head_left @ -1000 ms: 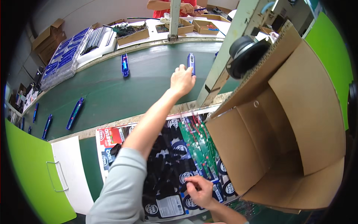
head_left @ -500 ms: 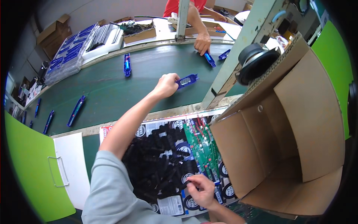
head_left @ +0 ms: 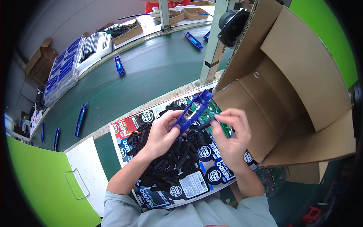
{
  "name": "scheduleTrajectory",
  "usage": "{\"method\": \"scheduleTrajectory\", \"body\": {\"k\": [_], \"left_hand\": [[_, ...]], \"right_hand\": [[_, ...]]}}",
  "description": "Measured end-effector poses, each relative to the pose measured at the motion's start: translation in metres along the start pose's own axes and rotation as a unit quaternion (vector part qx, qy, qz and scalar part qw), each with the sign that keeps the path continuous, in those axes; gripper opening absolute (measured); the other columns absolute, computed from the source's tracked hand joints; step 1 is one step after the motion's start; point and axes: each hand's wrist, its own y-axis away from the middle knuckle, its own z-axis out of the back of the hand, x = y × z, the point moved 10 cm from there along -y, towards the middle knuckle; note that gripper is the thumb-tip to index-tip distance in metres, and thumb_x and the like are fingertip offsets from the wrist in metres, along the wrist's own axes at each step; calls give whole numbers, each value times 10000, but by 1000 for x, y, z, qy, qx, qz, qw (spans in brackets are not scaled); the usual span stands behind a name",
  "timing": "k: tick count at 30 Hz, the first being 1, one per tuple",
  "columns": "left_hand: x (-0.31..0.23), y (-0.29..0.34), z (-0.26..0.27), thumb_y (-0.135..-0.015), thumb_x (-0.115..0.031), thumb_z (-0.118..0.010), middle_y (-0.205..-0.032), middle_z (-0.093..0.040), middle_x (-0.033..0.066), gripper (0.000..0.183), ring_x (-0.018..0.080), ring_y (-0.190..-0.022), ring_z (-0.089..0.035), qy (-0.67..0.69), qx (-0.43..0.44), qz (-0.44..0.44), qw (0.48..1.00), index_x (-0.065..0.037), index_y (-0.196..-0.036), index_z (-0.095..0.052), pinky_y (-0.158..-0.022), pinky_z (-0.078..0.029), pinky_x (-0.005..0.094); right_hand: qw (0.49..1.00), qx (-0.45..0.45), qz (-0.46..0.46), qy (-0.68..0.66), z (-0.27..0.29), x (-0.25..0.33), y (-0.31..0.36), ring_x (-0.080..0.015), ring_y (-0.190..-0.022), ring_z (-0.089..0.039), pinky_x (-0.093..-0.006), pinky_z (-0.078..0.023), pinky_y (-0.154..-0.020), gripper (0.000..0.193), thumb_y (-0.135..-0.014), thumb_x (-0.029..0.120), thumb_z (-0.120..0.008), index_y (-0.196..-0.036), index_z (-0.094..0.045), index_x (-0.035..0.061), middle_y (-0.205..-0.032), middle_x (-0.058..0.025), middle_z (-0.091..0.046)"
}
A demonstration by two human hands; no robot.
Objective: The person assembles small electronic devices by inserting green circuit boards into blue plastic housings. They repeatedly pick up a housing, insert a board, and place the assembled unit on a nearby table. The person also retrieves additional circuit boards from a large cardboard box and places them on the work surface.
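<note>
My left hand (head_left: pixel 162 135) grips a long blue plastic housing (head_left: pixel 203 99) by its lower end. The housing is tilted, its far end up to the right, and has an oblong opening through it. Close beside it, my right hand (head_left: pixel 233 136) pinches a small black piece (head_left: pixel 206 124), slightly blurred. Whether that piece touches the housing I cannot tell. Beneath both hands lies a heap of black plastic parts (head_left: pixel 162 172) on a printed sheet (head_left: pixel 160 202). Green circuit boards (head_left: pixel 207 113) with wires lie at the sheet's right side, partly covered by my hands.
A green conveyor belt (head_left: pixel 151 64) beyond the sheet carries several more blue housings (head_left: pixel 119 65). To the right stands an open cardboard box (head_left: pixel 245 113), beside a metal post (head_left: pixel 211 62) and a black speaker (head_left: pixel 231 28). A green panel (head_left: pixel 41 178) is at left.
My left hand has brought the blue housing back from over the belt to above the heap. My right hand has risen with a black piece. The other person's hand is out of view.
</note>
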Motion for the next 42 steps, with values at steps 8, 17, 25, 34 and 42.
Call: {"method": "scheduleTrajectory", "body": {"k": [8,17,25,34,42], "left_hand": [[-4,11,2,-936,-47,-686,-1042,-627,50,308,97,-913,-645,15,-42,-62,997,53,-1221,-625,-771,-541,242],[-45,26,16,-830,26,-755,-833,-644,45,183,84,-700,-615,-248,-132,-204,938,20,-1011,-729,-597,-494,235],[-44,31,37,-864,49,-716,-887,-632,46,169,88,-707,-611,-224,-124,-174,951,18,-1030,-713,-607,-493,221],[0,46,98,-968,-68,-668,-925,-688,36,152,66,-732,-651,-55,-171,-43,983,20,-1091,-650,-596,-511,198],[-2,46,103,-967,-69,-671,-908,-704,45,178,70,-730,-654,-49,-169,-38,984,22,-1117,-646,-599,-515,200]], "right_hand": [[983,23,14,182,-40,13,-8,-242,-918,-519,-397,-367,-804,125,-786,145,-798,-879,-740,85,-945,-62,-532],[980,7,-87,179,-36,3,-5,-255,-965,-512,-400,-370,-877,600,-699,169,-879,-1189,-542,83,-1029,-72,-515],[971,157,-157,-85,-49,-33,-13,-157,-880,-585,-320,-453,-802,560,-774,214,-868,-1231,-594,41,-942,-45,-601],[930,253,-133,230,-50,-101,29,-367,-799,-674,-452,-524,-739,156,-865,141,-730,-949,-709,11,-902,-164,-686],[939,254,-51,227,-98,-85,10,-363,-901,-666,-469,-510,-818,211,-869,166,-734,-1009,-695,13,-961,-151,-678]]}}
